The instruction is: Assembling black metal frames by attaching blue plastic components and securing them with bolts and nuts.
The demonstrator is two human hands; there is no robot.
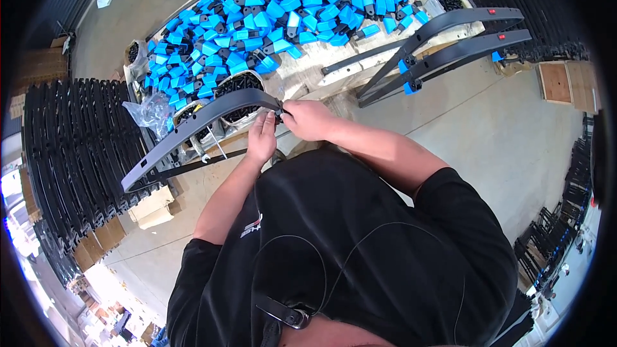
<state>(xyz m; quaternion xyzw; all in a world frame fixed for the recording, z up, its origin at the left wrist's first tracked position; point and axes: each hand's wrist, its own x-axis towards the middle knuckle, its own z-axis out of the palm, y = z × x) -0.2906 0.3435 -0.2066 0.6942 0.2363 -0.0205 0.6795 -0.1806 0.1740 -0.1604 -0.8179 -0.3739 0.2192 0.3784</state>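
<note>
A long curved dark grey frame part (212, 112) stretches in front of me, from the lower left to my hands. My right hand (308, 120) is closed around its right end. Just left of it, my left hand (262, 138) has its fingers pressed together against the same end, from below. A small dark piece seems to sit between the two hands, but the fingers mostly cover it. Behind the frame part stands a container of small black parts (239, 82). A silver wrench (204, 154) shows below the frame part, left of my left hand.
A large heap of blue and black pieces (257, 22) covers the table ahead. Two curved frames (450, 48) with blue pieces stand at its right. Black frames (77, 148) are stacked at left, near clear plastic bags (153, 114). A wooden box (556, 82) stands far right.
</note>
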